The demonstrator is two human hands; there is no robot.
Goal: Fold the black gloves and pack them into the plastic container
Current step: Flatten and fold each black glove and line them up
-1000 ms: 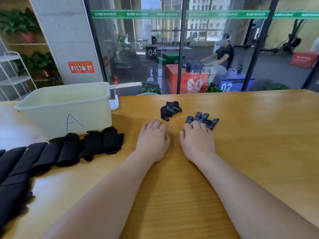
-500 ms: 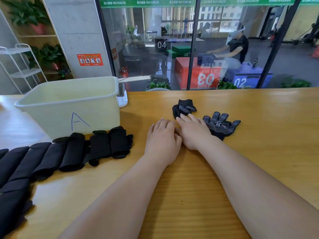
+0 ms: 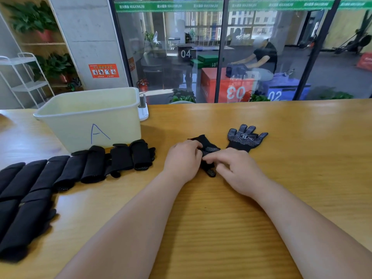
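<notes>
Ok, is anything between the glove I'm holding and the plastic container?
Nothing visible blocks it. Only bare table lies between the glove and the container, whose top is open. The row of folded gloves lies along its front wall, just left of that path.

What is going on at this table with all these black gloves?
A person is handling one crumpled glove at the middle of the wooden table: the left hand and the right hand both hold it. A second glove lies flat just beyond, untouched. A row of folded gloves lies to the left, in front of the plastic container marked A, not yet packed.
</notes>
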